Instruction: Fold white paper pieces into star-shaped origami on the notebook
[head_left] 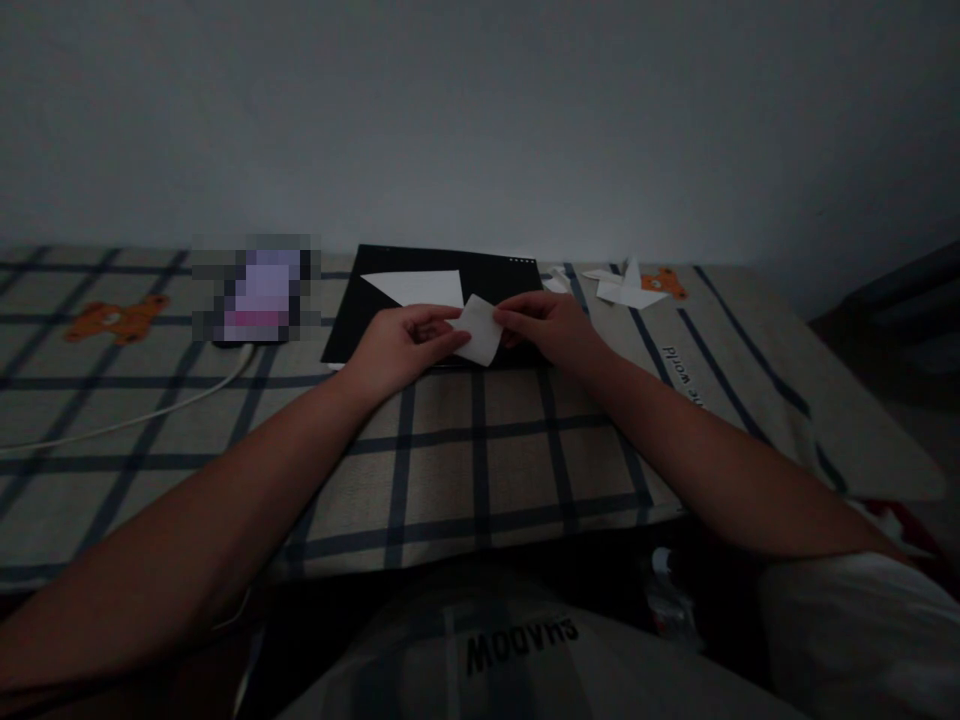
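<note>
"world" in dark letters on the checked cloth at right, preceding letters unclear, "MOOVHS" seen upside down on the light shirt at near edge

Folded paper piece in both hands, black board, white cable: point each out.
folded paper piece (480,332), head view, its flat middle
black board (517,276), head view, bare far corner
white cable (150,412), head view, mid-length
</note>
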